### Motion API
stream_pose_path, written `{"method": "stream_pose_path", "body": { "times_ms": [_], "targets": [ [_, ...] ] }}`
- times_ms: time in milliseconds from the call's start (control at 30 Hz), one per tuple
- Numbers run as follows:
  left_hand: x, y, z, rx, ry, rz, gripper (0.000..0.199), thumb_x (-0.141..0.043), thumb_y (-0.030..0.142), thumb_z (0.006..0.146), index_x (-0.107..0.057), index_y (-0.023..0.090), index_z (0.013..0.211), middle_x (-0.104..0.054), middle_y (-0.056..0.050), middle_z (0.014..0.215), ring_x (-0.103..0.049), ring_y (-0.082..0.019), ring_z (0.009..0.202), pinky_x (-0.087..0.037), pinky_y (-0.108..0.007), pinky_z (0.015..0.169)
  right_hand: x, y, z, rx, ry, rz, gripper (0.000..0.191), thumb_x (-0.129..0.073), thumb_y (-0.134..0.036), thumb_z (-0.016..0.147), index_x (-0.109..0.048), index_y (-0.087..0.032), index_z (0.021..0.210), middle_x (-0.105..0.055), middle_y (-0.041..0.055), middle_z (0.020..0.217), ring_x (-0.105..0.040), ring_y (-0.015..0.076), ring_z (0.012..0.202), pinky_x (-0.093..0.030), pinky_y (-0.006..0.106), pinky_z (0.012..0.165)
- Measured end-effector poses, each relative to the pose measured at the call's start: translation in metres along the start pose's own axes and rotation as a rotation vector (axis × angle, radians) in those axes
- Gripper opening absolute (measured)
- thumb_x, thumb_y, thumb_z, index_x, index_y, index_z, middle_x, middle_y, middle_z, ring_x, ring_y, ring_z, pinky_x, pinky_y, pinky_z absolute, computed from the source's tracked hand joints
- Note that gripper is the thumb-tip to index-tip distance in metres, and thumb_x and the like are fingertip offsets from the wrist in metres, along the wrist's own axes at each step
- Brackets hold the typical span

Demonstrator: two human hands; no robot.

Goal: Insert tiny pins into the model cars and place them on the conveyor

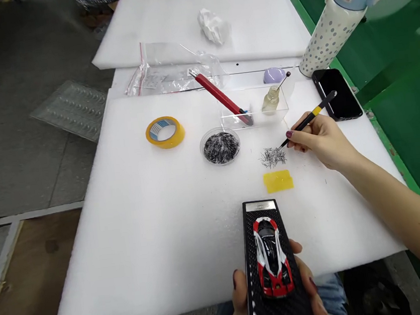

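Note:
My left hand (309, 288) grips a black display base (253, 274) from below at the front edge of the table. On that base sits a red, white and black model car (272, 256). Between the fingers of my right hand (319, 137) are black tweezers (306, 120) with a yellow band. Their tip touches a loose pile of thin black slivers (272, 157) on the white foam sheet. A round clear dish (220, 146) full of similar slivers stands left of the pile. Just below the pile lies a yellow tape strip (278, 181).
A yellow tape roll (165, 132) lies at left. Behind are a clear tray (254, 118) with a small glass bottle (270, 99), a red pen-like tool (222, 97) and a plastic bag (170, 71). A phone (337, 93) and tilted drink bottle (335, 27) stand at right.

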State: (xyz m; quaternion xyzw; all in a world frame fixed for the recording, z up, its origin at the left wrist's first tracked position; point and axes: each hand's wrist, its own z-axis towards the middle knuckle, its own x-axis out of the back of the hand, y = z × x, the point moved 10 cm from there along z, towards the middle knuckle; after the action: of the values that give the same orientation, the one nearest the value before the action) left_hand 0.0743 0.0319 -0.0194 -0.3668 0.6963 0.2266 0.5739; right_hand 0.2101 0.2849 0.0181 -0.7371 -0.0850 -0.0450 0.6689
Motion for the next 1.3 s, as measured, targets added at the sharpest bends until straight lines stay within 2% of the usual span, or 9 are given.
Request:
{"method": "stream_pose_path", "body": {
  "times_ms": [100, 267, 500, 633, 833, 967, 1100, 1167, 1300],
  "targets": [
    [-0.008, 0.001, 0.002, -0.015, -0.025, -0.022, 0.076, -0.07, 0.068, 0.086, -0.063, 0.014, 0.139, -0.073, -0.009, 0.109, -0.075, -0.018, 0.093, -0.057, -0.021, 0.081, 0.003, 0.004, 0.003, 0.007, 0.068, -0.007, 0.029, -0.09, -0.026, 0.07, -0.061, -0.021, 0.067, -0.066, -0.0008, 0.052, -0.055, 0.0118, 0.043, -0.043, 0.022, 0.038],
    [-0.033, 0.002, 0.011, -0.05, -0.088, -0.117, 0.065, -0.071, 0.059, 0.091, -0.065, 0.011, 0.136, -0.076, -0.008, 0.11, -0.077, -0.017, 0.097, -0.055, -0.019, 0.081, 0.002, 0.003, 0.003, 0.043, 0.073, -0.059, 0.028, -0.084, -0.02, 0.078, -0.058, -0.022, 0.069, -0.066, -0.0013, 0.054, -0.054, 0.0116, 0.043, -0.045, 0.024, 0.039],
    [-0.031, 0.003, 0.012, -0.029, -0.094, -0.094, 0.068, -0.07, 0.062, 0.09, -0.065, 0.012, 0.135, -0.076, -0.007, 0.109, -0.077, -0.019, 0.097, -0.057, -0.022, 0.081, 0.003, 0.006, 0.002, 0.001, 0.101, -0.126, 0.028, -0.08, -0.014, 0.083, -0.056, -0.022, 0.07, -0.064, -0.001, 0.056, -0.056, 0.0122, 0.044, -0.049, 0.026, 0.043],
    [-0.03, 0.004, 0.012, -0.019, -0.08, -0.094, 0.068, -0.072, 0.061, 0.089, -0.065, 0.011, 0.135, -0.076, -0.008, 0.109, -0.077, -0.019, 0.096, -0.058, -0.023, 0.082, 0.003, 0.004, 0.001, 0.015, 0.099, -0.049, 0.029, -0.083, -0.018, 0.08, -0.057, -0.021, 0.067, -0.064, -0.001, 0.054, -0.055, 0.0111, 0.044, -0.047, 0.024, 0.043],
    [-0.031, 0.004, 0.009, 0.006, -0.075, -0.089, 0.069, -0.072, 0.061, 0.089, -0.064, 0.011, 0.137, -0.076, -0.008, 0.112, -0.077, -0.019, 0.1, -0.059, -0.023, 0.086, 0.007, -0.001, -0.007, 0.045, 0.077, 0.131, 0.034, -0.093, -0.036, 0.07, -0.062, -0.021, 0.069, -0.066, 0.0004, 0.057, -0.059, 0.013, 0.05, -0.044, 0.024, 0.044],
    [-0.028, 0.003, 0.012, 0.008, -0.091, -0.077, 0.067, -0.072, 0.061, 0.089, -0.066, 0.012, 0.133, -0.077, -0.007, 0.11, -0.078, -0.018, 0.099, -0.061, -0.021, 0.085, 0.012, -0.008, -0.042, 0.11, 0.115, 0.19, 0.038, -0.094, -0.038, 0.069, -0.06, -0.022, 0.065, -0.069, 0.0007, 0.06, -0.064, 0.0143, 0.054, -0.045, 0.024, 0.046],
    [-0.03, 0.004, 0.014, -0.075, -0.181, -0.092, 0.068, -0.062, 0.063, 0.095, -0.063, 0.009, 0.137, -0.077, -0.01, 0.114, -0.078, -0.019, 0.102, -0.062, -0.021, 0.088, 0.009, -0.021, -0.103, 0.255, 0.228, -0.004, 0.03, -0.085, -0.03, 0.082, -0.059, -0.023, 0.068, -0.075, 0.0021, 0.071, -0.07, 0.0173, 0.062, -0.05, 0.027, 0.05],
    [-0.032, 0.005, 0.013, -0.101, -0.205, -0.099, 0.067, -0.059, 0.062, 0.097, -0.063, 0.008, 0.138, -0.077, -0.011, 0.116, -0.077, -0.019, 0.103, -0.062, -0.022, 0.089, 0.004, -0.022, -0.128, 0.275, 0.295, -0.091, 0.027, -0.082, -0.027, 0.086, -0.059, -0.024, 0.072, -0.076, 0.0023, 0.076, -0.072, 0.0181, 0.065, -0.052, 0.029, 0.054],
    [-0.033, 0.001, 0.011, -0.038, -0.133, -0.114, 0.061, -0.07, 0.057, 0.093, -0.067, 0.01, 0.131, -0.078, -0.008, 0.113, -0.078, -0.017, 0.102, -0.061, -0.02, 0.09, -0.011, -0.01, -0.145, 0.222, 0.323, -0.103, 0.024, -0.079, -0.029, 0.09, -0.059, -0.025, 0.076, -0.077, 0.0026, 0.082, -0.07, 0.0175, 0.066, -0.053, 0.031, 0.056]
  ]
}}
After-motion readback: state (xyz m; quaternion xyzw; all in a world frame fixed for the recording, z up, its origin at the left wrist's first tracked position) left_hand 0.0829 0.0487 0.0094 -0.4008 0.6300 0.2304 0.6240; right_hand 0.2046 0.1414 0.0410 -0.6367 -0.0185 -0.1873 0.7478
